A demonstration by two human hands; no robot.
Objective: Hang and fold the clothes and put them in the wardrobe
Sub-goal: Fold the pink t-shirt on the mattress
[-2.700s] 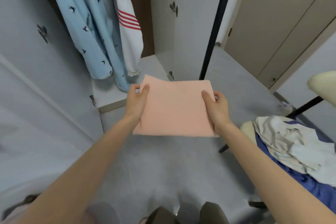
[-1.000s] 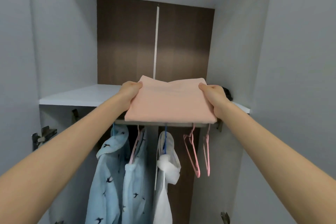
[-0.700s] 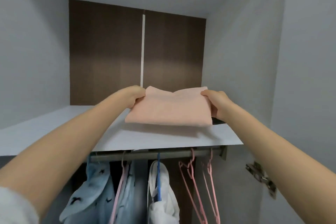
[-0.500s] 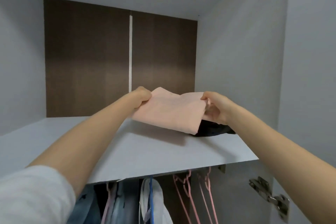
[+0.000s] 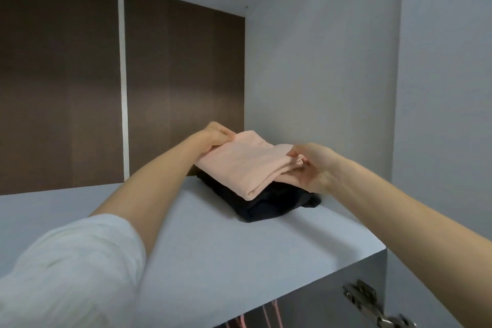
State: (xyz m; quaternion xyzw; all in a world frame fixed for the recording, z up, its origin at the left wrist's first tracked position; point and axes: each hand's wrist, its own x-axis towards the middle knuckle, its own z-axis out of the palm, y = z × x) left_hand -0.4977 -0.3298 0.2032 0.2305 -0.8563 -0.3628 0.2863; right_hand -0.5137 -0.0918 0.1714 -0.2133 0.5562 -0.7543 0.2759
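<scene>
Fingers (image 5: 225, 136) of the left hand (image 5: 213, 134) are curled onto the far left corner of the pink folded garment (image 5: 239, 165). The right hand (image 5: 312, 169) pinches the opposite end, thumb on top and fingers tucked beneath. The garment lies between the two grips, resting on a dark folded garment (image 5: 274, 204) just under the right fingers, on the wardrobe shelf (image 5: 239, 255).

To finish well, I would let both ends settle together, then draw the right fingers out flat and sideways so the layers do not drag open.

Its long axis appears to run from one hand to the other, skewed slightly to the shelf front, with the rounded fold facing the person. A hinge (image 5: 372, 303) sits below the right forearm.
</scene>
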